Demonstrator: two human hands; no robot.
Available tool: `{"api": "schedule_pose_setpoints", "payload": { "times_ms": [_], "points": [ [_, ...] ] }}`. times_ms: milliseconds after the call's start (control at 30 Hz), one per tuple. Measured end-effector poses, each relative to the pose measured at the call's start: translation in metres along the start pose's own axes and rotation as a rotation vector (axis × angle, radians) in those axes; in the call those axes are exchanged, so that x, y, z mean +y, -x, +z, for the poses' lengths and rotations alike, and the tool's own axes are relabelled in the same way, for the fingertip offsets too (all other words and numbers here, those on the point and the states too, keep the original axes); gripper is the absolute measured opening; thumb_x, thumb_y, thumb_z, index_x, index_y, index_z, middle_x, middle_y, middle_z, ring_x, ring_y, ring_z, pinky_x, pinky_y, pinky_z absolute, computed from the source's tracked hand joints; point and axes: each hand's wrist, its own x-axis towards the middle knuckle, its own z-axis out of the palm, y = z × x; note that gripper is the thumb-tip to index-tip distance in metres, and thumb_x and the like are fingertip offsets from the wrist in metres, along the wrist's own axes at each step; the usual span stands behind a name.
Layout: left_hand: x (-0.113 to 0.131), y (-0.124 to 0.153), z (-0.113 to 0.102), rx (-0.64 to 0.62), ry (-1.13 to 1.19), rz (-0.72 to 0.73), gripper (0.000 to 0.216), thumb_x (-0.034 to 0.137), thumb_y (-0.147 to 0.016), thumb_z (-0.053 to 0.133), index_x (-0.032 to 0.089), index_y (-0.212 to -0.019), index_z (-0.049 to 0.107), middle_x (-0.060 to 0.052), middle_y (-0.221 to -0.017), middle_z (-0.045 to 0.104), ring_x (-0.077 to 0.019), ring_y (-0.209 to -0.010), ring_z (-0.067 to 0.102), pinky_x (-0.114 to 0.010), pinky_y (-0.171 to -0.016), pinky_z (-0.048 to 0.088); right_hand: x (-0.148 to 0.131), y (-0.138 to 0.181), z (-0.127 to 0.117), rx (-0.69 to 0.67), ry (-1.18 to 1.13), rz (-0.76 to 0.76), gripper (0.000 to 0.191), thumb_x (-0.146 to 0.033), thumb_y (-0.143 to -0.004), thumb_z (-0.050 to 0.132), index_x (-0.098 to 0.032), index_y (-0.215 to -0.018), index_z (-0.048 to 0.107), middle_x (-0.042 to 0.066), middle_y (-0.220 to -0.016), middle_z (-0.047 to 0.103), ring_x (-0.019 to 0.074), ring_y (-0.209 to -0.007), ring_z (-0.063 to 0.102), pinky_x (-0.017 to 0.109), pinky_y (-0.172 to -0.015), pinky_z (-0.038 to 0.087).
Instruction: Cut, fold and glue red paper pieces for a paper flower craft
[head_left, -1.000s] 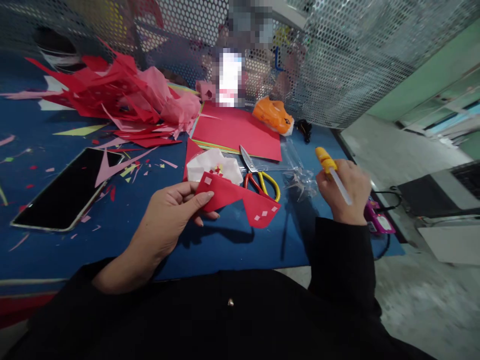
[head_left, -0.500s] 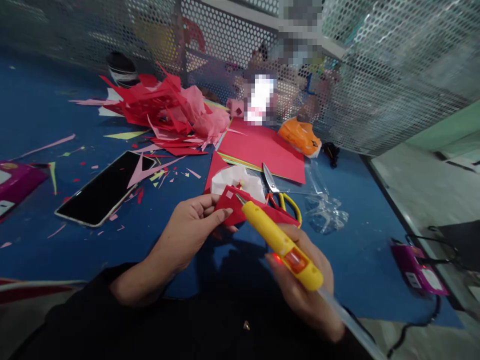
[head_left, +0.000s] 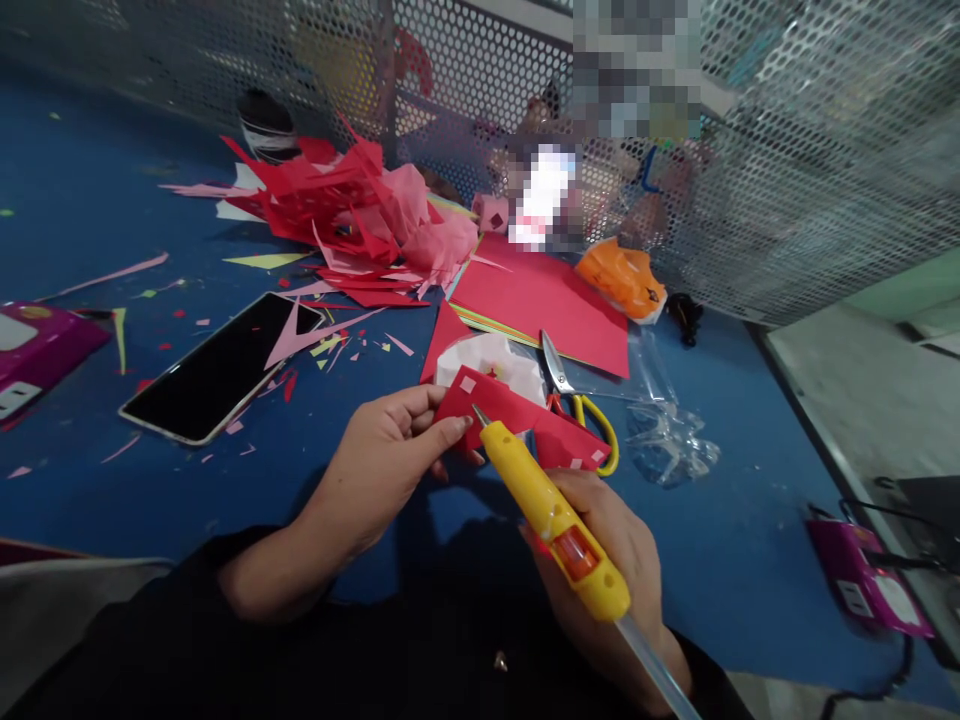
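Observation:
Between the thumb and fingers of my left hand (head_left: 390, 455) is a folded red paper piece (head_left: 499, 405) with small pale pink squares on it. My right hand (head_left: 607, 540) is wrapped round a yellow hot glue gun (head_left: 555, 510), a clear glue stick (head_left: 656, 665) running out of its back end. The metal nozzle lies over the red paper, close to my left thumb; I cannot tell whether it touches. Just behind are a crumpled white paper (head_left: 517, 365) and scissors (head_left: 559, 370) with yellow and red handles, partly covered by the red paper.
Red paper sheets (head_left: 544, 300) lie stacked ahead, beside an orange packet (head_left: 622, 280) and clear plastic wrap (head_left: 671, 445). Red and pink scraps (head_left: 352, 210) pile up left. A phone (head_left: 221, 370) lies nearer. A purple box with cables (head_left: 862, 575) sits right; perforated metal (head_left: 480, 80) stands behind.
The glue gun's nozzle has shifted slightly down and left over the red paper. The paper has turned so more pink squares show. The whole view has moved a little.

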Motion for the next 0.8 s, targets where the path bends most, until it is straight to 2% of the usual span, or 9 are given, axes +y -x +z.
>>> {"api": "schedule_pose_setpoints", "payload": {
  "times_ms": [167,333,600,800],
  "points": [
    [0.0005,-0.0013,0.0003,-0.006,0.006,0.024,0.016,0.027,-0.078,0.078,0.020,-0.092,0.077,-0.001,-0.074,0.074,-0.0122,-0.060,0.066,-0.018,-0.047,0.045,-0.0013,-0.0030,0.0003,0.007,0.022,-0.004,0.014,-0.017,-0.087,0.058,-0.024,-0.099,0.055,0.002,-0.079,0.072,0.0174,-0.066,0.070,0.027,-0.060,0.055],
    [0.0011,-0.0015,0.0002,-0.028,-0.002,0.029,0.015,0.025,-0.079,0.077,0.020,-0.093,0.077,-0.001,-0.077,0.076,-0.0111,-0.060,0.066,-0.016,-0.047,0.044,-0.0017,-0.0033,0.0010,0.004,0.010,0.031,0.011,-0.018,-0.087,0.059,-0.025,-0.095,0.056,-0.001,-0.076,0.070,0.0160,-0.061,0.068,0.026,-0.057,0.053],
    [0.0035,0.0025,0.0006,-0.046,0.019,-0.024,0.026,0.030,-0.078,0.079,0.017,-0.101,0.075,-0.004,-0.085,0.078,-0.0128,-0.068,0.069,-0.016,-0.050,0.045,-0.0011,-0.0019,0.0017,0.021,0.029,0.003,0.009,-0.017,-0.087,0.058,-0.023,-0.093,0.056,-0.001,-0.075,0.069,0.0139,-0.063,0.066,0.024,-0.059,0.052],
    [0.0023,0.0035,0.0002,-0.054,0.013,-0.013,0.026,0.028,-0.080,0.079,0.016,-0.103,0.074,-0.003,-0.084,0.078,-0.0113,-0.067,0.069,-0.015,-0.051,0.045,-0.0008,-0.0007,0.0027,0.035,0.053,-0.017,0.011,-0.015,-0.087,0.058,-0.023,-0.094,0.055,0.000,-0.075,0.069,0.0149,-0.063,0.067,0.024,-0.059,0.053]
  ]
}}
